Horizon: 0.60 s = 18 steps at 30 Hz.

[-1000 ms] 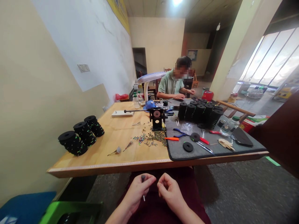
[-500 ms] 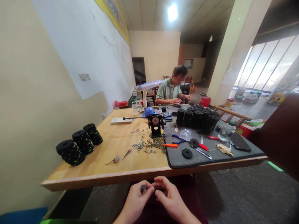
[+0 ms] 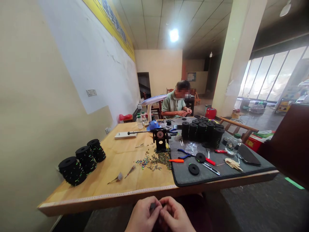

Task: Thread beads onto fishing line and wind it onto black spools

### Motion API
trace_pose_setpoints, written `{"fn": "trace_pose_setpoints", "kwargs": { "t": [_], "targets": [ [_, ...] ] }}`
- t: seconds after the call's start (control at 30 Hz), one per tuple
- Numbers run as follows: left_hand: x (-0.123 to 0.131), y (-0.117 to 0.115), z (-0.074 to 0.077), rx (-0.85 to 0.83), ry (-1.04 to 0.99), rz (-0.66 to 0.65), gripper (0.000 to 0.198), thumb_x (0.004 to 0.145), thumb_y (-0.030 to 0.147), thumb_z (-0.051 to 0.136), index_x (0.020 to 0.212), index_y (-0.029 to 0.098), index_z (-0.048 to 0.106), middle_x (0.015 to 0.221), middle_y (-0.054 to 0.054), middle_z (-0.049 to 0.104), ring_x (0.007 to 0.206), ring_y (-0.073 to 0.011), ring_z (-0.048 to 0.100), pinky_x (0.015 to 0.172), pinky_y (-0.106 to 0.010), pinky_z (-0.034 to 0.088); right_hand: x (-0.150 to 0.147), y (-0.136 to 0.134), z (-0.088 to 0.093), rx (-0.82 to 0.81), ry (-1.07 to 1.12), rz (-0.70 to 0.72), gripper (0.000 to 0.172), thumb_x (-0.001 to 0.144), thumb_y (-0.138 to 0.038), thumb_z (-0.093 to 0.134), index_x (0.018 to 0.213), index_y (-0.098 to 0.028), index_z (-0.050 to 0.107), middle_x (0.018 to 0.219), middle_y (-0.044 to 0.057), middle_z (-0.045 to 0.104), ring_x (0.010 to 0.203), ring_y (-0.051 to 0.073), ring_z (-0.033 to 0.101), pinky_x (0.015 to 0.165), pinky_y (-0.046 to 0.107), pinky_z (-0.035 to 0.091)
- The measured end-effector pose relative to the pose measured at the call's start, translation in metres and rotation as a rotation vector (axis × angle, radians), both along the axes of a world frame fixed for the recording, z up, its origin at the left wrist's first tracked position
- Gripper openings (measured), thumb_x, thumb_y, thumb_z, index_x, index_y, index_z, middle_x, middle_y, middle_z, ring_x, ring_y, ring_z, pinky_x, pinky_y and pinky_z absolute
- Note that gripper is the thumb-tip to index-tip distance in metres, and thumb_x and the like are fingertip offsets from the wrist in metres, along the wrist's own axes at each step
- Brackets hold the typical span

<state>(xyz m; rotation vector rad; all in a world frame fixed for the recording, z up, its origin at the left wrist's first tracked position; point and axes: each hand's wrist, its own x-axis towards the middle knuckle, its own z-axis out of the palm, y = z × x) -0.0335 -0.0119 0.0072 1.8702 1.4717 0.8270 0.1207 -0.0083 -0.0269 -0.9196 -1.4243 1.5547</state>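
Note:
My left hand (image 3: 143, 216) and my right hand (image 3: 175, 216) meet at the bottom edge of the view, below the near edge of the wooden table (image 3: 116, 193). Both have their fingers curled together. Between the fingertips sits a small dark object (image 3: 153, 206), pinched mainly by the left hand; I cannot make out what it is. The right hand's fingertips press against it too. A scatter of small coloured beads (image 3: 154, 160) lies on the table beyond the hands.
Three black spools (image 3: 82, 160) stand at the left of the table. A grey mat (image 3: 217, 167) carries pliers (image 3: 177, 160), black discs (image 3: 194, 169) and a row of black spools (image 3: 202, 130). A small black winding machine (image 3: 160, 139) stands mid-table. Another person (image 3: 176, 103) sits at the far end.
The camera has tilted upward, so the hands sit lower in view. My two hands came together from slightly apart and now touch around the small dark object.

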Motion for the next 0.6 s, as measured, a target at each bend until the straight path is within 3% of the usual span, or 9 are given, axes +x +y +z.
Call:
{"fn": "trace_pose_setpoints", "kwargs": {
  "t": [0.17,0.33,0.47,0.6],
  "targets": [
    [-0.007,0.018,0.009,0.024,0.055,-0.010,0.017,0.078,0.029,0.058,0.070,0.020,0.069,0.061,-0.002,0.066,0.058,-0.0183,0.055,0.055,-0.025,0.035,0.001,0.005,-0.009,0.017,-0.078,-0.148,0.039,0.073,-0.055,0.062,0.064,-0.020,0.047,0.043,-0.007,0.045,0.038,0.007,0.038,0.039,0.019,0.026],
    [-0.032,0.063,0.022,0.113,0.489,0.069,0.013,0.079,0.022,0.052,0.083,0.020,0.065,0.081,-0.005,0.070,0.076,-0.0215,0.061,0.066,-0.029,0.039,0.008,0.011,-0.009,-0.099,0.095,-0.237,0.048,0.067,-0.064,0.064,0.064,-0.022,0.041,0.039,-0.012,0.031,0.035,0.005,0.023,0.038,0.019,0.015],
    [-0.040,0.090,0.027,0.150,0.572,0.110,0.014,0.073,0.019,0.059,0.085,0.019,0.065,0.091,-0.009,0.067,0.093,-0.0265,0.058,0.080,-0.034,0.039,0.010,0.011,-0.011,-0.161,0.180,-0.268,0.053,0.061,-0.068,0.066,0.064,-0.022,0.039,0.039,-0.014,0.026,0.035,0.003,0.017,0.037,0.018,0.010],
    [-0.028,0.102,0.027,0.206,0.575,0.129,0.015,0.076,0.021,0.058,0.089,0.020,0.064,0.102,-0.008,0.064,0.105,-0.0263,0.051,0.091,-0.036,0.034,0.008,0.011,-0.017,-0.189,0.185,-0.274,0.055,0.060,-0.070,0.066,0.064,-0.022,0.040,0.036,-0.014,0.027,0.033,0.003,0.018,0.036,0.018,0.008]
  ]
}}
